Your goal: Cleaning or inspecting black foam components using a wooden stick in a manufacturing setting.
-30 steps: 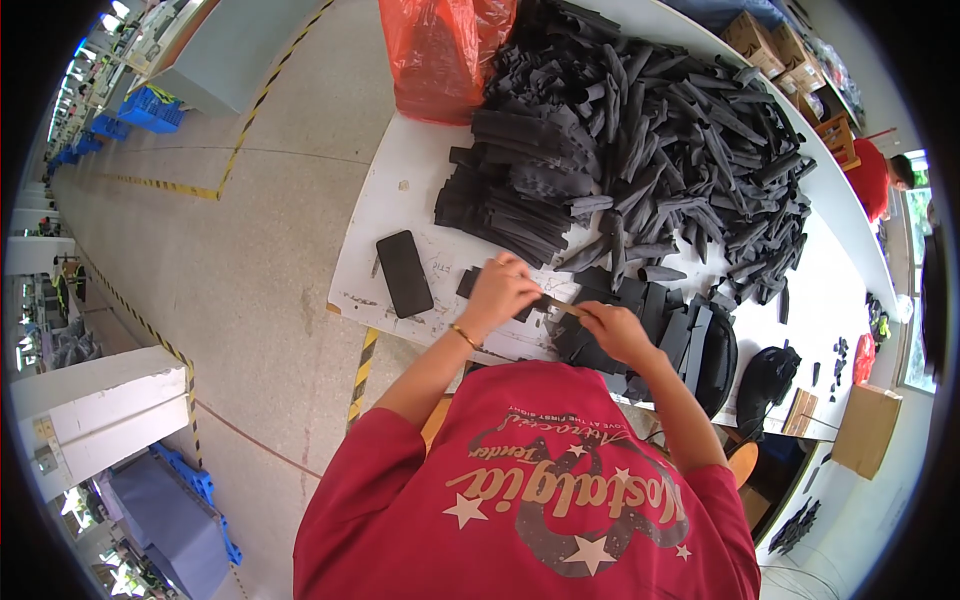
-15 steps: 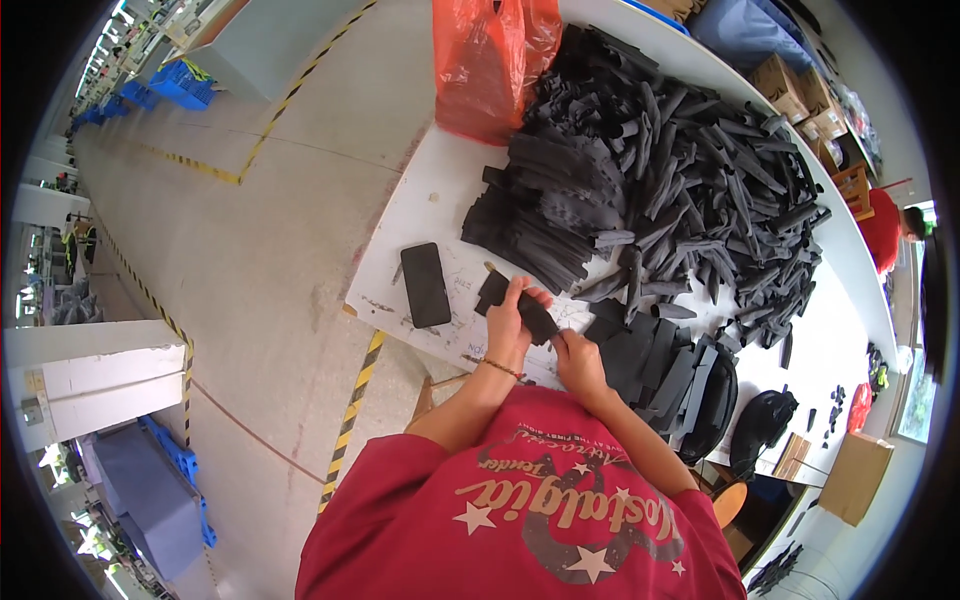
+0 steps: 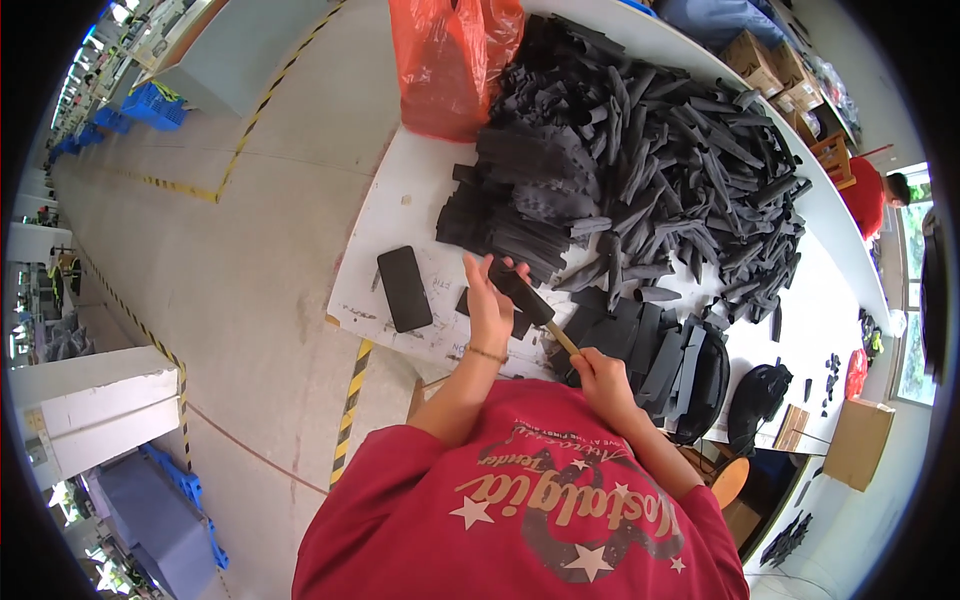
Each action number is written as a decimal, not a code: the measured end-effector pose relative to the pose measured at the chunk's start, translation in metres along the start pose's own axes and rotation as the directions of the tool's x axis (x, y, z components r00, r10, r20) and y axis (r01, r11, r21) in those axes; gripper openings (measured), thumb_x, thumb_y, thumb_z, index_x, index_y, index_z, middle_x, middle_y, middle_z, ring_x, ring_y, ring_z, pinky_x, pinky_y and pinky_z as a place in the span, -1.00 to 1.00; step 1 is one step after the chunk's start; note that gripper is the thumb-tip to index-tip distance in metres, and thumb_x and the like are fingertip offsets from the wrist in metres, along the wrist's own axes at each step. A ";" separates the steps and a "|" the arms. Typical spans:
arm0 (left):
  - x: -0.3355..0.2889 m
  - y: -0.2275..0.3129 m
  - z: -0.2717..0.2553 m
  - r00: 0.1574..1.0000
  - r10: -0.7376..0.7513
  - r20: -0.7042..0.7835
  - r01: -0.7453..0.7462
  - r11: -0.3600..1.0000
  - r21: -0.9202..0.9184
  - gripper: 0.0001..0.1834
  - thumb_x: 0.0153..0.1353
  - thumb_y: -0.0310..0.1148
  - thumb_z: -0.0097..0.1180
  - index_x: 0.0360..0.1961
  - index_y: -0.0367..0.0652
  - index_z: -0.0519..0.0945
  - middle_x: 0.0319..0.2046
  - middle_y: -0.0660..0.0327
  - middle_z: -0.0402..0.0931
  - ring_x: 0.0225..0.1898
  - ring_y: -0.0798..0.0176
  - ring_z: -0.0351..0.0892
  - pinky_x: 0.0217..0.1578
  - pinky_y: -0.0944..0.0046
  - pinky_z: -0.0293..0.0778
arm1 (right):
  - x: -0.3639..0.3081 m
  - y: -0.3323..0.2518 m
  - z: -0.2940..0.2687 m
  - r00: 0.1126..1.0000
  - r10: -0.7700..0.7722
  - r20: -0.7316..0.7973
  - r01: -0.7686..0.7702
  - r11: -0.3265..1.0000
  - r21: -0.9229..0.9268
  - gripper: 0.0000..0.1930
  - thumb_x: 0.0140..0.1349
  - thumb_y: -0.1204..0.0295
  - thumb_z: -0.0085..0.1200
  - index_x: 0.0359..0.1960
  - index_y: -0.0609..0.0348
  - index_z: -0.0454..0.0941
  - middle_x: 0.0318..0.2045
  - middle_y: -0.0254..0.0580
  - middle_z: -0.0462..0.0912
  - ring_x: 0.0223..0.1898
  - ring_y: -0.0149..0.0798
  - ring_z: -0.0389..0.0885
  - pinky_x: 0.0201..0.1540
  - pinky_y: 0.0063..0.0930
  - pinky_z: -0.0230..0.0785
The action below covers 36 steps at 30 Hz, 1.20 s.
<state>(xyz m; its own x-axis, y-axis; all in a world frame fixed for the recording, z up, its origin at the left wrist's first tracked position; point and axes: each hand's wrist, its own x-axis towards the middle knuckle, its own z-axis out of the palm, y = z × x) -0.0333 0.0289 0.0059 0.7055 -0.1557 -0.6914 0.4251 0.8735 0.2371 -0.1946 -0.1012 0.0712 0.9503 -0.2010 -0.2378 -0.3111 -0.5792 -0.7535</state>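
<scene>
Black strip (image 3: 524,296) on a tan stick (image 3: 564,338), above the near edge of the white table (image 3: 392,208); long axis slanting, black end toward the upper left, bare wood toward the lower right. Left hand (image 3: 490,312) with fingers partly spread against the black end, firmness of hold impossible to tell; right hand (image 3: 604,378) clenched around the stick's lower end. Around: dark phone (image 3: 404,288) to the left, heaped black pieces (image 3: 690,165) and red plastic bag (image 3: 440,80) beyond.

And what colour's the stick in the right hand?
The stick is yellowish tan, clearest in head view.
</scene>
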 end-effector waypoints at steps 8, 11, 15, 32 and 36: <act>0.041 0.001 -0.041 0.997 -0.079 -0.005 0.078 0.974 0.211 -0.70 0.31 -0.14 0.05 -0.48 -0.09 0.45 -0.80 0.44 0.12 -0.82 0.49 0.02 -0.79 0.42 -0.02 | -0.010 -0.001 0.018 0.996 0.002 0.088 0.006 0.996 -0.089 -0.83 0.26 0.41 0.03 -0.42 0.27 0.48 -0.59 0.22 0.52 -0.45 0.24 0.54 -0.44 -0.02 0.38; 0.065 0.022 -0.063 0.988 0.087 -0.126 -0.073 0.991 0.112 -0.74 0.35 -0.21 -0.06 -0.47 -0.06 0.44 -0.81 0.46 -0.01 -0.83 0.48 -0.09 -0.80 0.39 -0.14 | -0.046 -0.017 -0.021 0.977 -0.022 0.212 0.050 0.991 -0.128 -0.82 0.25 0.37 0.06 -0.39 0.26 0.51 -0.64 0.17 0.51 -0.53 0.15 0.56 -0.47 -0.13 0.39; 0.062 0.076 -0.028 0.961 0.250 -0.118 -0.233 0.963 0.138 -0.73 0.29 -0.22 0.00 -0.52 -0.07 0.37 -0.79 0.46 -0.03 -0.78 0.51 -0.10 -0.76 0.41 -0.15 | -0.060 -0.028 -0.077 0.945 0.149 0.292 -0.170 0.984 0.047 -0.78 0.23 0.33 0.14 -0.32 0.28 0.55 -0.70 -0.14 0.46 -0.64 -0.47 0.39 -0.54 -0.47 0.28; 0.004 -0.015 -0.002 0.944 -0.232 0.236 0.022 0.755 0.655 -0.57 0.27 -0.23 0.14 0.09 -0.22 0.44 -0.27 0.34 0.48 -0.37 0.56 0.36 -0.42 0.53 0.28 | 0.087 -0.004 0.028 0.956 0.176 -0.236 0.003 0.794 0.607 -0.78 0.24 0.37 0.15 -0.16 0.22 0.50 -0.56 -0.55 0.41 -0.60 -0.65 0.22 -0.59 -0.68 0.05; 0.001 -0.025 -0.003 0.927 -0.191 0.324 -0.071 0.758 0.648 -0.61 0.26 -0.22 0.15 0.01 -0.25 0.48 -0.29 0.34 0.48 -0.37 0.56 0.36 -0.41 0.53 0.29 | 0.093 0.021 0.034 0.927 0.255 -0.276 -0.072 0.841 0.537 -0.83 0.22 0.39 0.17 -0.30 0.23 0.52 -0.61 -0.55 0.37 -0.59 -0.62 0.22 -0.56 -0.65 0.07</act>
<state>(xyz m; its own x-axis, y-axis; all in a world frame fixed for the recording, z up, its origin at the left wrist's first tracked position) -0.0447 0.0083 -0.0029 0.7564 -0.4604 -0.4647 0.6400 0.3740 0.6712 -0.1127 -0.1057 0.0124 0.7973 -0.5522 -0.2436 -0.3224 -0.0486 -0.9453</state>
